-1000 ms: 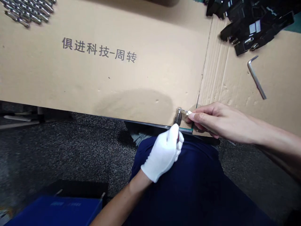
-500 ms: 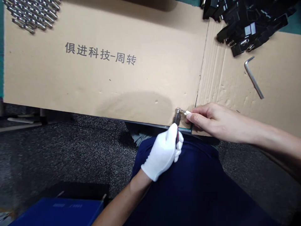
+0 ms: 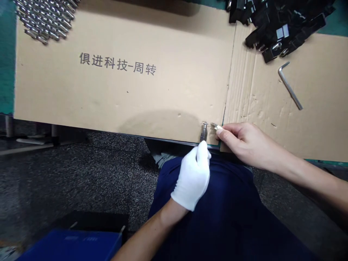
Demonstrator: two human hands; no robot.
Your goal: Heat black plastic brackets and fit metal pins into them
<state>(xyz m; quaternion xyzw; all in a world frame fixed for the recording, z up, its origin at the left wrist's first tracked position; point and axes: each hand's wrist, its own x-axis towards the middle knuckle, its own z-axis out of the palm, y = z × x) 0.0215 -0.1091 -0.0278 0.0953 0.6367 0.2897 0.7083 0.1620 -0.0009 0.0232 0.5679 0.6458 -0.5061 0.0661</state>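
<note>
My left hand (image 3: 191, 175), in a white glove, is closed round a narrow dark tool with a silvery tip (image 3: 204, 131). That tip points away from me, over the front edge of the cardboard (image 3: 174, 90). Just to its right, my bare right hand (image 3: 241, 141) pinches a small whitish piece with a thin metal end (image 3: 216, 126) between thumb and forefinger. A small gap shows between the metal end and the tool's tip. The glove hides the tool's lower part.
Many shiny metal cylinders (image 3: 50, 20) lie at the back left. A heap of black parts with metal fittings (image 3: 282, 29) covers the back right. An L-shaped hex key (image 3: 290, 87) rests on the right cardboard. A blue box (image 3: 70, 246) stands low at the left.
The thin metal end in my right hand has moved right, away from the tool's tip. My gloved hand has turned, and the red line beside the tool is now hidden. The view has shifted slightly.
</note>
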